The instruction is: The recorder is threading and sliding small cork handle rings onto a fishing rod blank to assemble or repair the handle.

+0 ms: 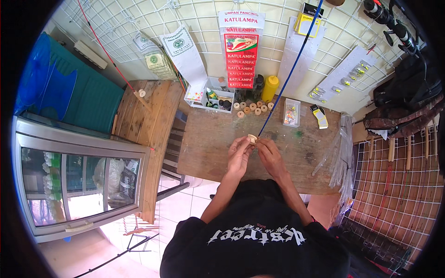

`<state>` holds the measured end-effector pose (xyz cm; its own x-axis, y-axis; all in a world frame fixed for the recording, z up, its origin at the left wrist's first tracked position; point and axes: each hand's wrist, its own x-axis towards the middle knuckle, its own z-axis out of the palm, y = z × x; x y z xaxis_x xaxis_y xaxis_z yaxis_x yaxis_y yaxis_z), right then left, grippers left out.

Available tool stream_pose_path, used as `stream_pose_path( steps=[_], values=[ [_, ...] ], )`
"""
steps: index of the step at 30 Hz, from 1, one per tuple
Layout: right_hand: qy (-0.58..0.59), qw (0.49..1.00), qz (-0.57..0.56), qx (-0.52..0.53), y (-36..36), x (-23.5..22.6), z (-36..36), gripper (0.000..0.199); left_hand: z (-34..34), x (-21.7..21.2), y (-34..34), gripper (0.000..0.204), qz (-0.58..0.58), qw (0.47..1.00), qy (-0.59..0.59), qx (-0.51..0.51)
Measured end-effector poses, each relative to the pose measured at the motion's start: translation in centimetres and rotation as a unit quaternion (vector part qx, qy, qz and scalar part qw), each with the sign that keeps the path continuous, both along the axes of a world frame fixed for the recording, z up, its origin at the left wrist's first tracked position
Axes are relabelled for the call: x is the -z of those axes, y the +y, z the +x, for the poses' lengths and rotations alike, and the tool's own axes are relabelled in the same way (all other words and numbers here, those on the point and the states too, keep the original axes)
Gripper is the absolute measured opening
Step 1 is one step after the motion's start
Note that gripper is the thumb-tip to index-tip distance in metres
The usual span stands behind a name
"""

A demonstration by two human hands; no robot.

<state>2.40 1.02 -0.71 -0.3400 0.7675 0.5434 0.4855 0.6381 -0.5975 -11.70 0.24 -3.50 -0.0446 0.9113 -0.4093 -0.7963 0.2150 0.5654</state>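
Over the front half of the wooden table, my two hands meet at the fingertips. My left hand (239, 156) is closed, pinching a small pale wooden spool (252, 138) between thumb and fingers. Close against it, my right hand (272, 157) is closed too, its fingertips at the lower end of a thin blue fishing rod (287, 78). That rod slants up and to the right, out of the top of the view. My fingers hide its very end and how it meets the spool. Several similar wooden spools (247, 111) sit in a cluster beyond my hands.
At the wooden table's (208, 148) back stand a white organizer box (215, 103), a yellow bottle (270, 89) and a clear box of small parts (291, 113). Clear plastic sleeves (342, 157) hang off its right edge. A red rod (106, 51) leans over the left bench (148, 148).
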Motion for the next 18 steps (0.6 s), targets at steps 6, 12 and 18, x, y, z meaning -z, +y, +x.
stream_pose_path(
  steps=[6, 12, 18],
  values=[
    [0.004, 1.000, 0.011, -0.021, -0.4, 0.8, 0.0, 0.032, 0.0, -0.5, 0.4, 0.019, 0.006, 1.000, 0.030, -0.003],
    [0.036, 0.999, -0.002, 0.037, -1.4, 1.5, 0.2, 0.030, -0.2, -1.0, 1.3, 0.021, 0.009, 0.993, 0.117, 0.025],
    [0.280, 0.916, -0.224, 0.179, 0.6, 3.3, -0.2, 0.043, -0.3, -1.4, 1.8, 0.023, 0.030, 0.985, 0.152, 0.072]
  ],
)
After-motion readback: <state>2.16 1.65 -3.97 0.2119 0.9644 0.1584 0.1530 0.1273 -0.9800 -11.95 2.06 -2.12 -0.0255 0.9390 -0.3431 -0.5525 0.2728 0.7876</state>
